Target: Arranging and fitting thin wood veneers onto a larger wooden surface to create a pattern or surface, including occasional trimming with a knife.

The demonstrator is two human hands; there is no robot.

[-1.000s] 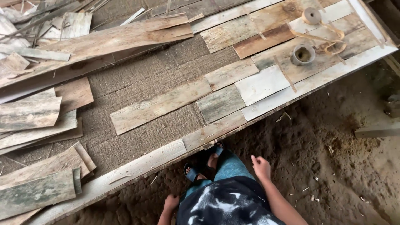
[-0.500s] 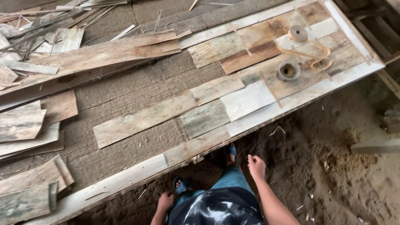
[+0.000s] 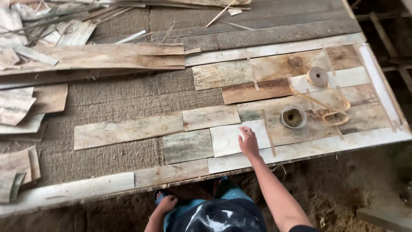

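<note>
On the pale, weathered veneer sheet (image 3: 229, 139) rests the spread right hand (image 3: 249, 141).

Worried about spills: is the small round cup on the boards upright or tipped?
Upright. The cup stands on the boards with its round mouth facing up.

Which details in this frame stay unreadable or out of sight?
- Head view: right hand rests flat on a pale veneer sheet; its palm side is hidden.
- Left hand by the knee: fingers curled under, contents unclear.
- Small cup: contents too dark.
- Tape roll: its loose strip's end is unclear.
</note>
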